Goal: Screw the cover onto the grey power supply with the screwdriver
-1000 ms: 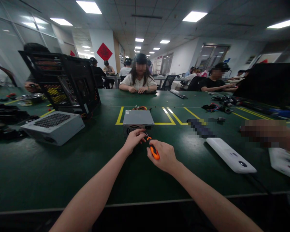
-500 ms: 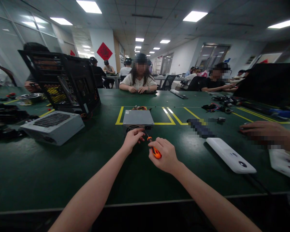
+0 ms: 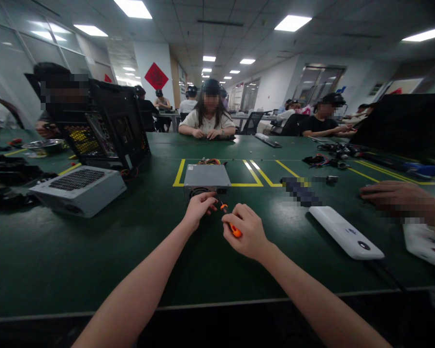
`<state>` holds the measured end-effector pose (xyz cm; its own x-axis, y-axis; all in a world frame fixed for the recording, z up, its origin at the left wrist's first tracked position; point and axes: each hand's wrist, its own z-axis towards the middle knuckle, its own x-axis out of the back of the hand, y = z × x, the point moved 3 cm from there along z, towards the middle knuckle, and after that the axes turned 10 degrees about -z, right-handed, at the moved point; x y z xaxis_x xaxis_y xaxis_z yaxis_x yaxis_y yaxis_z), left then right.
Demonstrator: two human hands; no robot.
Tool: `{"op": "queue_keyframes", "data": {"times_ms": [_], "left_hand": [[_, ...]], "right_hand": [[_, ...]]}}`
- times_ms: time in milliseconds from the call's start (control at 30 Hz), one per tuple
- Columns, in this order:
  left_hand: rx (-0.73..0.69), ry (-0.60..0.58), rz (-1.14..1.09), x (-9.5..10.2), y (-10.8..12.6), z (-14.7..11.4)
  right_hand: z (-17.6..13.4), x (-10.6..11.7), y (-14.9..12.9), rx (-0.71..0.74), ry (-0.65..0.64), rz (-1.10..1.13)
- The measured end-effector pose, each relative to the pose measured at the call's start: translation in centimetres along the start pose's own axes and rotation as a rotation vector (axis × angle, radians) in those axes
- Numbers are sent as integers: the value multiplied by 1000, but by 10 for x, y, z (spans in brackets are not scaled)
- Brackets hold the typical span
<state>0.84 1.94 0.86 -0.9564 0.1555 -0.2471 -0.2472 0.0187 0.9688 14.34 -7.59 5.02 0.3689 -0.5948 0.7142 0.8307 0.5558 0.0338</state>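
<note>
A grey metal computer power supply (image 3: 207, 175) sits on the green table straight ahead, its fan side towards me and a bundle of wires behind. My right hand (image 3: 245, 230) is closed around the handle of an orange and black screwdriver (image 3: 235, 230). The screwdriver's thin shaft slants up to the lower right of the power supply's near face; its exact contact point is too small to see. My left hand (image 3: 199, 209) is at that same face, thumb and index finger drawn together beside the shaft tip. Whatever those fingers pinch is hidden.
Another power supply (image 3: 80, 190) lies at left, before an open black computer case (image 3: 101, 125). A white device (image 3: 346, 233) with a cable lies at right, near another person's hand (image 3: 402, 200). Cables (image 3: 328, 155) and a dark monitor (image 3: 402, 125) stand farther right. A person sits opposite.
The screwdriver handle looks turned slightly in my right hand, whose fingers have shifted on it. My left hand and the power supply stay in place. At left, a person's head has moved into view.
</note>
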Motion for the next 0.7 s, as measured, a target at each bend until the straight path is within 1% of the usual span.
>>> {"op": "queue_keyframes", "data": {"times_ms": [67,167,200,367,467,700], "left_hand": [[3,-7,-4,0,-1,0],[19,3,-12,0,0,0],[22,8,-18,0,0,0],[29,19,-75,0,-1,0],[44,17,-98,1,-2,1],[82,14,-145,2,-2,0]], "right_hand": [[0,0,1,-38,-7,21],[-1,-2,5,-134,-28,90],[-2,-3,6,-136,-39,98],[-2,-4,4,-20,-66,17],[-1,-2,4,-21,-38,36],[-3,4,7,-35,104,136]]}}
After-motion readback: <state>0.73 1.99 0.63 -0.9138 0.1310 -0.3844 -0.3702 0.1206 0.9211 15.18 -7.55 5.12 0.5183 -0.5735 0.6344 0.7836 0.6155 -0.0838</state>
